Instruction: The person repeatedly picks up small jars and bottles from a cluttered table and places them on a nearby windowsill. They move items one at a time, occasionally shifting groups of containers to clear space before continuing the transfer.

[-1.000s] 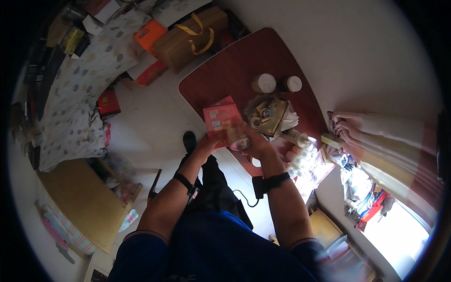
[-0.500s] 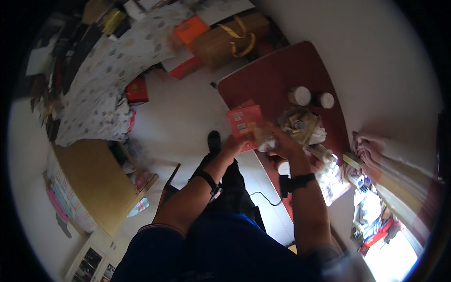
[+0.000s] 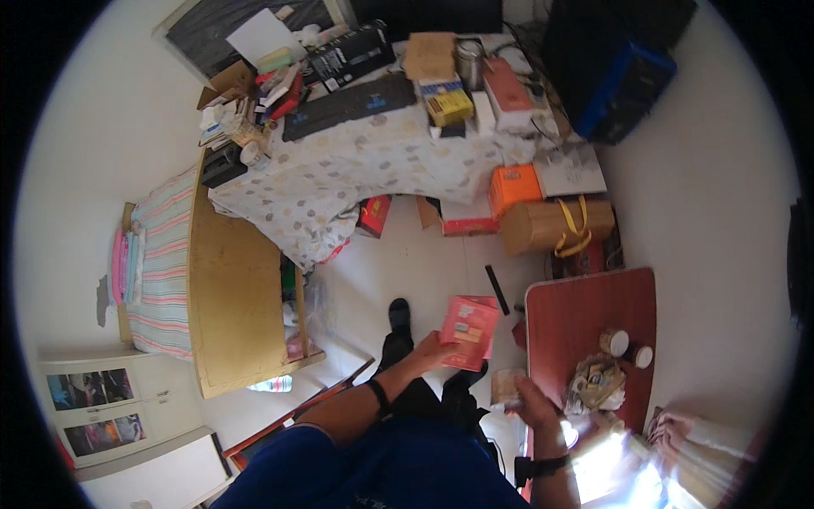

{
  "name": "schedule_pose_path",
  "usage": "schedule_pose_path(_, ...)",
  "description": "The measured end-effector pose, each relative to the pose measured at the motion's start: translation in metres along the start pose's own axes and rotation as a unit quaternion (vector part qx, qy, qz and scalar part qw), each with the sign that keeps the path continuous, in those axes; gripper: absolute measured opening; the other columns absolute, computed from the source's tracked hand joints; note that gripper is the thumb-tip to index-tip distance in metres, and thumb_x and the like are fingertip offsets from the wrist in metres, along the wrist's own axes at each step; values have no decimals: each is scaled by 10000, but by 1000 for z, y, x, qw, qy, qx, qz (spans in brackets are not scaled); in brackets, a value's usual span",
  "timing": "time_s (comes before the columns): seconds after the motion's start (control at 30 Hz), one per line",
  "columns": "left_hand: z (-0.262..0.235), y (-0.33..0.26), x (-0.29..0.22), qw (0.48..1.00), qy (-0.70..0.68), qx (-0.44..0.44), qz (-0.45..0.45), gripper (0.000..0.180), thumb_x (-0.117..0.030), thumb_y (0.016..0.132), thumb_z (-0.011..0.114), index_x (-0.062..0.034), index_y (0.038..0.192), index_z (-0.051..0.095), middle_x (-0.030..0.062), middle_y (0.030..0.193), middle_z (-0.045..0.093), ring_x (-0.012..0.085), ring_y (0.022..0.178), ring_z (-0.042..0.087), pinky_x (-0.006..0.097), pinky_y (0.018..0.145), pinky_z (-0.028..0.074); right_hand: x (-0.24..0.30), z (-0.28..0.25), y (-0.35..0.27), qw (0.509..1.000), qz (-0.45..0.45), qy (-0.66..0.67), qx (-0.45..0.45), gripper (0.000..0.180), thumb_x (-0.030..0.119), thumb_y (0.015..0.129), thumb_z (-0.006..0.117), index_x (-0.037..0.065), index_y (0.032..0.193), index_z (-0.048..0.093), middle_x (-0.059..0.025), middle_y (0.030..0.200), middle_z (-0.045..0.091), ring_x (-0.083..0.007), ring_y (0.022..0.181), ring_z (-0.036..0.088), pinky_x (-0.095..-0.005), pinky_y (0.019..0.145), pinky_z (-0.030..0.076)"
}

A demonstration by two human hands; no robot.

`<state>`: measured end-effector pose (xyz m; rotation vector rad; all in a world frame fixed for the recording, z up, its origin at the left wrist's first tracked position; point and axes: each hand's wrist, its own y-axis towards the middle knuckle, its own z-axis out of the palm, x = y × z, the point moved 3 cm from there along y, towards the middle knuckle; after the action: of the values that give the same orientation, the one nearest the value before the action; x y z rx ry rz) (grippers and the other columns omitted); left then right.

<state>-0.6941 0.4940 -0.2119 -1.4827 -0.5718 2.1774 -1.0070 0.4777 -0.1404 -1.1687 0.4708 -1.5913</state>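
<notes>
My left hand is closed on the near edge of some flat pink-red booklets, at least two stacked and slightly fanned, with small pale printed patches. They are held above the floor, left of the red table. My right hand grips a small boxy, brownish packet beside the table's left edge; its exact kind is hard to make out. Two white-lidded jars stand on the table, next to an open plastic bag holding small items.
Ahead is a cloth-covered desk crowded with boxes, a keyboard and papers. Under its right end sit an orange box and a brown box with yellow handles. On the left is a wooden bed end. A dark strip lies on the floor.
The view has turned, bringing the whole desk in. My hands, close together before, are now apart: the booklets in my left, the packet in my right, off to the right.
</notes>
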Motion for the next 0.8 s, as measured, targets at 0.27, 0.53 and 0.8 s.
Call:
schedule_pose_path(0.27, -256, -26, -146, 971, -87, -199, 98, 403, -255, 937, 795, -27, 1242, 663, 47, 1092, 711, 139, 974, 690, 343, 827, 594, 21, 145, 75, 998, 49, 7, 30, 526, 531, 1036, 610, 88, 1320, 590, -74, 1122, 691, -211, 933, 691, -351, 660, 552)
schedule_pose_path(0.53, -373, 23, -309, 953, -175, -232, 84, 529, -438, 1012, 709, -143, 1426, 562, 35, 1287, 692, 163, 1149, 668, 368, 951, 558, 118, 287, 166, 996, 30, -36, 74, 521, 539, 1053, 576, 73, 1281, 618, -51, 1090, 722, -161, 876, 697, -312, 615, 549)
schedule_pose_path(0.8, -325, 117, -365, 989, -100, -97, 46, 525, -425, 1015, 716, -122, 1419, 572, 40, 1334, 687, 155, 1163, 666, 358, 982, 552, 218, 316, 225, 997, -15, -63, 43, 561, 575, 1055, 551, 64, 1280, 614, -56, 1045, 713, -156, 847, 686, -296, 610, 542)
